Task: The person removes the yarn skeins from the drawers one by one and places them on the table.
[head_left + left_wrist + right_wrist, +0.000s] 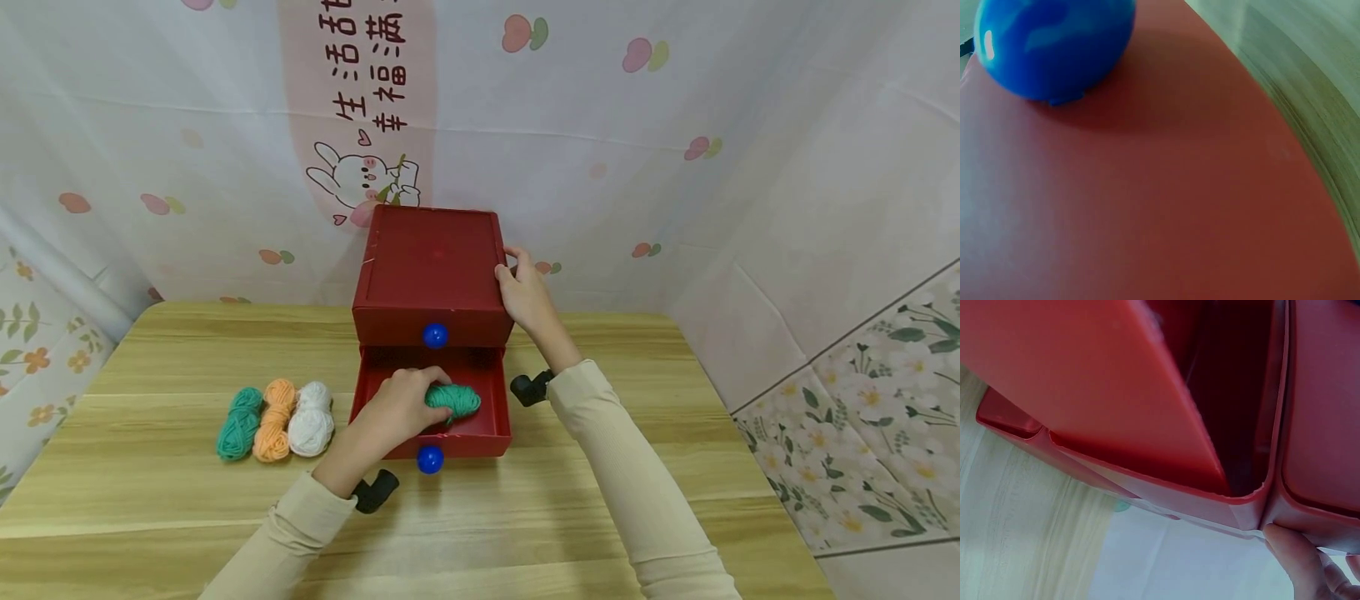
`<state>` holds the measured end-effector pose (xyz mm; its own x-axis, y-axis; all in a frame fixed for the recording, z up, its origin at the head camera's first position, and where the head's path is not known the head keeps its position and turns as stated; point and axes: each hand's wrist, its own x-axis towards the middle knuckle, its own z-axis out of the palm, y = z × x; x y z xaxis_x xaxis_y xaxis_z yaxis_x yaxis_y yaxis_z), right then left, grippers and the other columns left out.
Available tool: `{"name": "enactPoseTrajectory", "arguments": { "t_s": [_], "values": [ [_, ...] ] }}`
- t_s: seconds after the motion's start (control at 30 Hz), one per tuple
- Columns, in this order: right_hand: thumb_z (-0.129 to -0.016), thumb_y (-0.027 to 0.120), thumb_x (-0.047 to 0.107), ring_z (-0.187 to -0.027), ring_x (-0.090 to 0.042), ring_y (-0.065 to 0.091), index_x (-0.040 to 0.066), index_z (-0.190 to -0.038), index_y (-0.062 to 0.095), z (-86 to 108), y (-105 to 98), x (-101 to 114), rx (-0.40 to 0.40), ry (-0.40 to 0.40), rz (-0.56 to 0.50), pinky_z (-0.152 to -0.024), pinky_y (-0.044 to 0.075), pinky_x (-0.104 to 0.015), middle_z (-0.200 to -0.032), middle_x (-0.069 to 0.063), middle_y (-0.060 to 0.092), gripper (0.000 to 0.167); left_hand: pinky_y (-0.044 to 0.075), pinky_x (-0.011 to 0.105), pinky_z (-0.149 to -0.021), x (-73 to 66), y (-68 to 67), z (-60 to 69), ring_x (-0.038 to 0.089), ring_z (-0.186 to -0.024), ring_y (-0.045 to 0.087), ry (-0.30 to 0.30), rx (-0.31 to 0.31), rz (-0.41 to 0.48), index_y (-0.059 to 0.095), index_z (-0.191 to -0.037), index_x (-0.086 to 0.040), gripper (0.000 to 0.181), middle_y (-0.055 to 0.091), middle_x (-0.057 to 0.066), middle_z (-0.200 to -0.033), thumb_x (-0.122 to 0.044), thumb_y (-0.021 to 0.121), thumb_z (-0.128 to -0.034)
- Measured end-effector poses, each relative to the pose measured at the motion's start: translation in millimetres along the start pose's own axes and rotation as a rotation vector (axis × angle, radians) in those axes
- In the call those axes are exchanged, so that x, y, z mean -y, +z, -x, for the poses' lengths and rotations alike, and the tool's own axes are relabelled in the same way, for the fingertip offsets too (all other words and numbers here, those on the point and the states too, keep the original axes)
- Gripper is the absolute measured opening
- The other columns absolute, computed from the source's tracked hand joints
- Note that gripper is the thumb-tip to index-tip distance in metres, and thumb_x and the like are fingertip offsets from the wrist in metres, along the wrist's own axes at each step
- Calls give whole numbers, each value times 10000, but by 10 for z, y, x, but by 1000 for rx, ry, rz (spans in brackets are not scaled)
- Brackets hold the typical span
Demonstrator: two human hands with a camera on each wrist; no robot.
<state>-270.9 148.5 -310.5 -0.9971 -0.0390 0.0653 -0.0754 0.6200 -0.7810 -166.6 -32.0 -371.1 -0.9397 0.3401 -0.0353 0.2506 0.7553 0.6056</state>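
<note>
A red two-drawer cabinet (pixel 435 258) stands on the table with its lower drawer (pixel 491 425) pulled out and its upper drawer closed. Inside that lower drawer my left hand (pixel 397 404) holds a green yarn skein (pixel 461 402) between thumb and fingers. My right hand (pixel 527 296) rests against the cabinet's right side near its top edge; its thumb (pixel 1291 547) touches the red casing in the right wrist view. The left wrist view shows only the drawer front with its blue knob (pixel 1054 47), so the left hand is hidden there.
Left of the cabinet, a green skein (pixel 240 423), an orange skein (pixel 275 421) and a white skein (pixel 311 419) lie side by side on the wooden table (pixel 600 500). A printed curtain (pixel 585 167) hangs right behind the cabinet. The upper drawer has a blue knob (pixel 435 336).
</note>
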Motion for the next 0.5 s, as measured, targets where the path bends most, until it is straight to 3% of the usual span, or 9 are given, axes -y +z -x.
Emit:
{"name": "enactPoseTrajectory", "arguments": {
  "t_s": [0.3,0.5],
  "values": [
    [-999,337,272,-952,-279,564,118,-1450,264,-6,7,-11,-2,-1,-3,-816,464,-401,-1115,-149,547,481,474,263,-588,14,-29,13,157,-706,562,8,-28,54,640,-1080,-116,321,656,90,-947,-172,748,-782],
    [-999,345,281,-938,-275,561,127,-1447,271,-5,9,-2,-7,5,3,-807,459,-401,-1093,-141,551,480,473,250,-617,58,-98,52,152,-760,573,39,-59,154,643,-1080,-145,316,662,65,-956,-176,745,-782]
  ]
}}
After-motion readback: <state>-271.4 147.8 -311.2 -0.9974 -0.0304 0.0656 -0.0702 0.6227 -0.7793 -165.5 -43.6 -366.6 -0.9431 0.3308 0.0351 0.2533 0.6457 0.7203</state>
